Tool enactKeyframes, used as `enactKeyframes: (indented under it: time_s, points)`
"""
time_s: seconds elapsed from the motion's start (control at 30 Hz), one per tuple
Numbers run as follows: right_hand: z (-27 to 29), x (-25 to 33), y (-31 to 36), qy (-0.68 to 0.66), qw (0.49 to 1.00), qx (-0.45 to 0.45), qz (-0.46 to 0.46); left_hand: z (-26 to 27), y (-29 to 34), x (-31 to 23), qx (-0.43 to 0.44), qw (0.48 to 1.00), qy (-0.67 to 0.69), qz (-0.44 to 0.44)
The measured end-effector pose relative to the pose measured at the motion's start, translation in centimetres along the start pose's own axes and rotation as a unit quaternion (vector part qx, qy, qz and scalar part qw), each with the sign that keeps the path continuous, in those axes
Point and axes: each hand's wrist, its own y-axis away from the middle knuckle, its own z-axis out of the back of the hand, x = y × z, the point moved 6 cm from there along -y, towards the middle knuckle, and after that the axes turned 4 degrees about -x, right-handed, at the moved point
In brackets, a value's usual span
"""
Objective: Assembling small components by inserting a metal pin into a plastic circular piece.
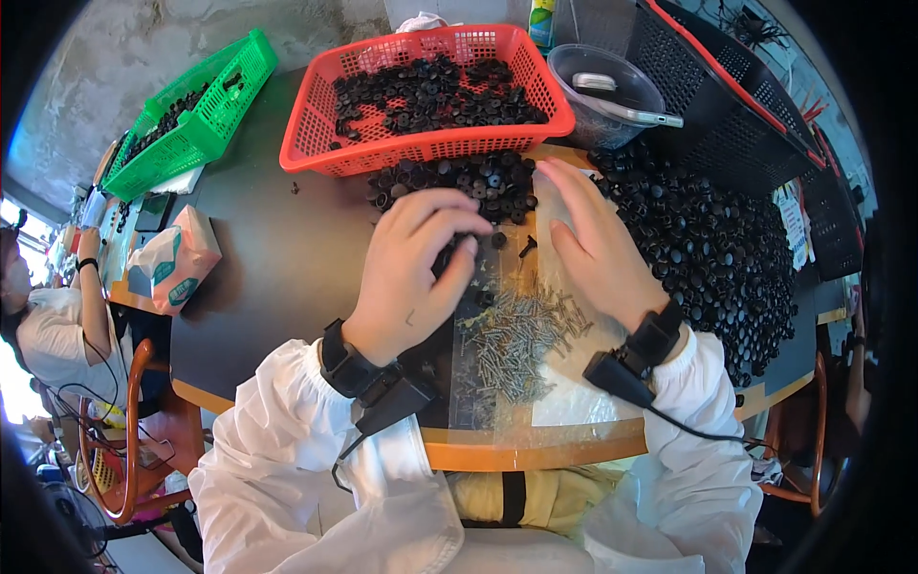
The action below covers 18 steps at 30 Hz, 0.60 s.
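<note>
My left hand [411, 263] is cupped palm-down at the near edge of a heap of small black round plastic pieces [488, 182]. Its fingers curl toward the thumb, and dark pieces show in the gap; whether they are gripped or lie beneath is unclear. My right hand [602, 249] reaches forward with fingers stretched, the tips at the heap's right side. Beside its thumb lies a black-headed screw [528, 247]. A pile of small metal screws [516, 344] spreads on clear plastic between my forearms.
Behind the heap stands a red basket [426, 148] holding more black pieces. A large mound of shiny black caps [708, 258] covers the right side. Farther out are a clear tub [612, 100], a black crate [717, 124], a green basket [196, 134] and a tissue pack [182, 260]. A co-worker [67, 325] sits left.
</note>
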Motion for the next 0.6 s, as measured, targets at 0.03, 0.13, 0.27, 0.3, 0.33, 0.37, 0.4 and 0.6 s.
enactKeyframes:
  time_s: [0.03, 0.13, 0.27, 0.3, 0.33, 0.37, 0.4, 0.6]
  points:
    - [-0.2, -0.2, -0.5, 0.002, 1.000, -0.002, -0.001, 0.1, 0.0, -0.5, 0.019, 1.000, 0.016, -0.012]
    - [-1.2, -0.9, -2.1, 0.003, 1.000, 0.023, -0.017, -0.3, 0.4, -1.7, 0.119, 0.989, 0.020, -0.087]
    - [-2.6, -0.7, -2.9, 0.032, 0.999, 0.041, -0.008, -0.6, 0.5, -0.9, 0.119, 0.988, 0.002, -0.095]
    - [-2.9, -0.7, -3.0, 0.033, 0.999, 0.026, 0.009, -0.6, 0.5, -0.4, 0.114, 0.988, -0.005, -0.101]
    - [-3.1, -0.8, -3.0, 0.029, 0.999, 0.030, 0.005, -0.6, 0.5, -0.1, 0.110, 0.988, -0.012, -0.109]
    - [-3.0, -0.8, -3.2, 0.016, 0.999, 0.035, 0.014, -0.6, 0.4, 0.2, 0.112, 0.988, -0.010, -0.104]
    - [-2.7, -0.6, -3.4, 0.003, 0.999, 0.039, 0.022, -0.1, 0.2, 0.3, 0.082, 0.991, -0.004, -0.105]
    - [-2.8, -0.8, -2.9, -0.022, 0.998, 0.052, 0.008, 3.1, 0.5, -2.7, 0.128, 0.977, 0.124, -0.114]
